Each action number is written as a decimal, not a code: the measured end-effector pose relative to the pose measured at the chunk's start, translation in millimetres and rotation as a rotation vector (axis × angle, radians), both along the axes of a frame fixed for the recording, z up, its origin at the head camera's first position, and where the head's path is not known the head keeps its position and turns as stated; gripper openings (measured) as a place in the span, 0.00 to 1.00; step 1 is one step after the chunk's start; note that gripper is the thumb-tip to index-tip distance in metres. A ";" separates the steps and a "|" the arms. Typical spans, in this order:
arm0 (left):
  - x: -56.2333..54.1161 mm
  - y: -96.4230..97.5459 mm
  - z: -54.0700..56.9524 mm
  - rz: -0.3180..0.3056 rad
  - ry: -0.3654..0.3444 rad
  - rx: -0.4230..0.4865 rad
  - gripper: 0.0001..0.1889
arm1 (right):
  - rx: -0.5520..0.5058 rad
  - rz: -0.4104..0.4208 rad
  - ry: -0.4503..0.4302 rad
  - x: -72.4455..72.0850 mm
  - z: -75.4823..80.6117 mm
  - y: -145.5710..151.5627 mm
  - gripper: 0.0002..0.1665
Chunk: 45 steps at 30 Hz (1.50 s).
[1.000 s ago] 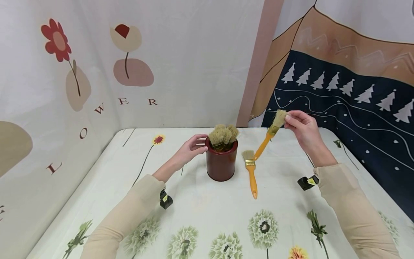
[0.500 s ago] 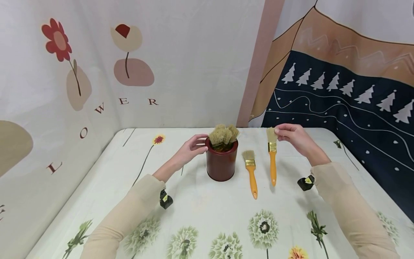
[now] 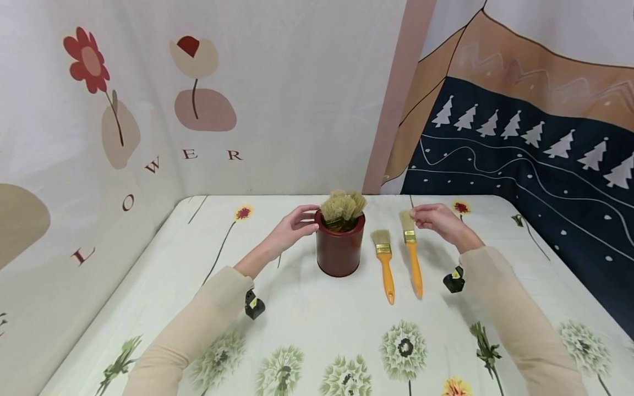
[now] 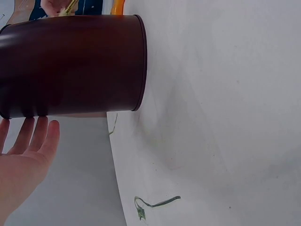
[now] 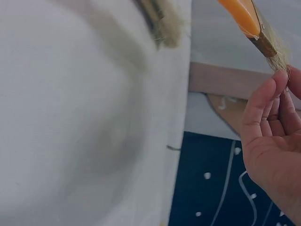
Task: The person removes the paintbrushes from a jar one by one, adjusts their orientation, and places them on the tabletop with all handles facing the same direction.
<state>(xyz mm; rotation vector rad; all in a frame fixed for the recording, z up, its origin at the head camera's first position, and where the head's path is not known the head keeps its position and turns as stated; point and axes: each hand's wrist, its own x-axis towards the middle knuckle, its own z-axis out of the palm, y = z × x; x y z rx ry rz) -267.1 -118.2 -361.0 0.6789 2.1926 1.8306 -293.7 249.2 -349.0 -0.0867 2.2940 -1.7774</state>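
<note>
A dark red can [image 3: 339,254] stands upright on the white floral cloth, with several brush heads [image 3: 342,207] sticking up out of it, bristles uppermost. My left hand [image 3: 289,231] rests its fingertips on the can's left side near the rim; in the left wrist view the fingers [image 4: 38,134] are extended against the wall. To the right, my right hand [image 3: 441,221] pinches a paintbrush [image 3: 415,267] by its bristles, orange handle pointing toward me. Close up, the right wrist view has thumb and fingers at the bristle tips [image 5: 281,59]. The brush hangs low over the cloth.
A second orange-handled paintbrush [image 3: 386,275] lies between the can and the held one, bristles facing away. The floral cloth [image 3: 307,308] covers the table. Printed hangings [image 3: 297,110] close off the back and both sides.
My right hand has come down and toward the left, and the pinched paintbrush has swung from slanted to nearly parallel with the lying one. My left hand stays at the can.
</note>
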 end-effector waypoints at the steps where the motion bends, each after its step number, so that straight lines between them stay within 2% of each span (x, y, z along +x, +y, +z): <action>1: -0.1 0.0 0.0 -0.002 0.001 0.000 0.26 | -0.008 -0.001 -0.012 -1.5 -2.4 0.1 0.22; 7: -0.1 0.0 0.0 -0.001 0.002 0.002 0.26 | -0.048 -0.009 -0.081 -8.8 -15.5 1.4 0.22; 13: -1.0 -0.1 -0.7 -0.001 0.010 0.010 0.26 | -0.027 -0.020 -0.143 -15.2 -29.2 3.6 0.23; 25: -1.1 -0.3 1.0 -0.010 -0.003 0.015 0.26 | 0.017 0.036 -0.129 -18.9 -46.2 5.0 0.20; 32: -1.2 -0.3 -0.1 -0.002 -0.003 0.011 0.26 | 0.035 0.006 -0.156 -21.4 -54.1 4.0 0.18; 33: 1.2 0.3 3.0 -0.002 -0.009 0.010 0.26 | 0.034 0.004 -0.158 -21.2 -54.4 4.1 0.18; 38: 1.1 0.3 3.3 -0.008 -0.006 0.012 0.26 | 0.023 -0.001 -0.161 -19.7 -54.2 4.1 0.18; 40: -1.5 -0.3 -0.2 -0.007 0.003 0.012 0.26 | 0.040 -0.009 -0.166 -20.3 -55.0 4.2 0.18; 45: -1.6 -0.6 -0.2 -0.008 0.008 0.014 0.26 | 0.090 -0.031 -0.175 -22.9 -57.4 3.7 0.19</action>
